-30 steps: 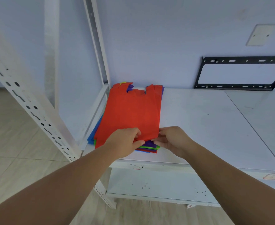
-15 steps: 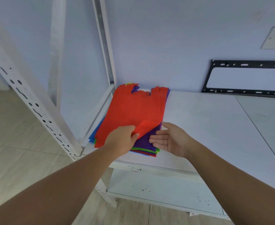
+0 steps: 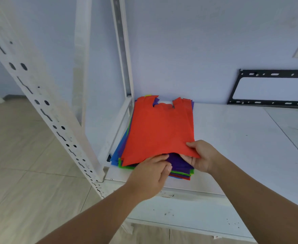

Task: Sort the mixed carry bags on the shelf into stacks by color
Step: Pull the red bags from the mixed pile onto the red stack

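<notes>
The right hand [image 3: 201,158] has its fingers [image 3: 191,144] pinched on the near right corner of the red bag [image 3: 159,129], thumb on top, lifting it. The left hand [image 3: 149,175] rests loosely curled, grasping nothing, on the purple bag [image 3: 179,162] beneath, at 6 o'clock of the mixed pile [image 3: 123,152]. The pile sits at the shelf's [image 3: 241,147] 9 o'clock end. These bags look thin, light and floppy; corners or handles are probably the best holds.
</notes>
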`<state>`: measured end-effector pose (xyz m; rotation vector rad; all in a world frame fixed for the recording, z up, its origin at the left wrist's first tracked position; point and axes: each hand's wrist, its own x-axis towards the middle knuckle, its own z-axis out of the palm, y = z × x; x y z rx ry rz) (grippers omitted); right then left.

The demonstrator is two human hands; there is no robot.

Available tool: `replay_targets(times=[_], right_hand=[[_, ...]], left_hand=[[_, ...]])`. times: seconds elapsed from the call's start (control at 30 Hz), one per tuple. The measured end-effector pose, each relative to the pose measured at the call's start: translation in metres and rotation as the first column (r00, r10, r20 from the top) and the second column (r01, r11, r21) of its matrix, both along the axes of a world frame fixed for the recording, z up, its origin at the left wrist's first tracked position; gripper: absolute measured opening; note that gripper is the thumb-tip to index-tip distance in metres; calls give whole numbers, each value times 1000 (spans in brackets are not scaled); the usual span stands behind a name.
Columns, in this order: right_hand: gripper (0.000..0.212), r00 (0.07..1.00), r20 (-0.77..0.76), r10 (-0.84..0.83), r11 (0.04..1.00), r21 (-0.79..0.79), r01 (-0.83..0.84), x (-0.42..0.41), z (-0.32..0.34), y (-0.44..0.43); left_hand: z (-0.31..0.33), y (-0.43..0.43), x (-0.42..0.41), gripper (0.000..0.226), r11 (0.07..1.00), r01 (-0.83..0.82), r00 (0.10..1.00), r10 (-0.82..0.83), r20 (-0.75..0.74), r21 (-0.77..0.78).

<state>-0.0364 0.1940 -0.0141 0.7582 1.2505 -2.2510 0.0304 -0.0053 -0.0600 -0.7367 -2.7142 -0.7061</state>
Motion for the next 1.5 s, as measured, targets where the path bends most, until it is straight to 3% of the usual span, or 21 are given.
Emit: replay_targets(times=[0.1, 0.17, 0.2, 0.27, 0.33, 0.37, 0.43, 0.47, 0.57, 0.63, 0.7, 0.83, 0.93, 1.0, 1.1, 1.2, 1.27, 1.4, 1.5], right_hand=[[22, 1000, 2, 1, 998, 64, -1, 2, 0, 8], [21, 998, 17, 54, 986, 158, -56, 6, 0, 17], [23, 994, 29, 108, 972, 208, -112, 9, 0, 22], [31, 967, 64, 246, 918, 304, -253, 16, 0, 31], [35, 925, 108, 364, 846, 376, -377, 21, 4, 35], [35, 907, 122, 403, 824, 382, -418, 22, 6, 35], [33, 895, 114, 430, 821, 362, -441, 24, 8, 31], [32, 902, 105, 419, 832, 352, -428, 24, 8, 28], [35, 925, 94, 368, 789, 495, -364, 21, 2, 14], [32, 914, 53, 402, 621, 718, -314, 17, -1, 6], [28, 903, -15, 430, 499, 837, -224, 15, 1, 2], [28, 910, -132, 392, 487, 869, -84, 20, 0, 24], [22, 940, -103, 326, 599, 791, -121, 25, -5, 59], [20, 944, -21, 330, 656, 724, -214, 28, -6, 82], [21, 927, 45, 373, 647, 703, -295, 29, -11, 104], [23, 890, -16, 457, 543, 797, -264, 22, -8, 122], [27, 859, -70, 507, 446, 874, -192, 14, -1, 138], [29, 821, -267, 505, 345, 934, 92, 2, 26, 176], [26, 733, -511, 449, 334, 857, 392, 6, 45, 200]], left_hand=[[-3, -30, -11, 22, 975, -218, 976, 218, 4, 48], [-1, -48, -23, 10, 875, -407, 910, 362, 203, 261], [4, -54, -27, 14, 773, -477, 867, 335, 369, 419], [22, -57, -32, 13, 460, -596, 774, 111, 624, 658], [39, -58, -42, 24, 189, -784, 575, -137, 807, 591], [42, -60, -47, 36, 159, -840, 478, -237, 846, 519], [39, -63, -53, 50, 253, -856, 377, -291, 879, 451], [33, -62, -55, 44, 333, -835, 378, -230, 897, 437], [15, -60, -57, 18, 698, -654, 549, 172, 818, 292], [12, -55, -60, 19, 799, -577, 663, 337, 669, 170], [13, -49, -60, 26, 815, -571, 709, 433, 556, 94], [22, -33, -58, 44, 798, -595, 735, 492, 467, 95], [24, -16, -63, 53, 778, -615, 659, 416, 627, 130], [22, 0, -68, 43, 711, -664, 562, 272, 781, 230], [20, 28, -70, 24, 713, -671, 540, 281, 793, 205], [23, 57, -72, 19, 798, -601, 669, 472, 573, 45], [34, 79, -73, 16, 821, -570, 761, 509, 403, 40], [69, 130, -76, 21, 840, -493, 869, 488, 79, 226], [91, 166, -78, 19, 823, -400, 889, 456, -48, 404]])
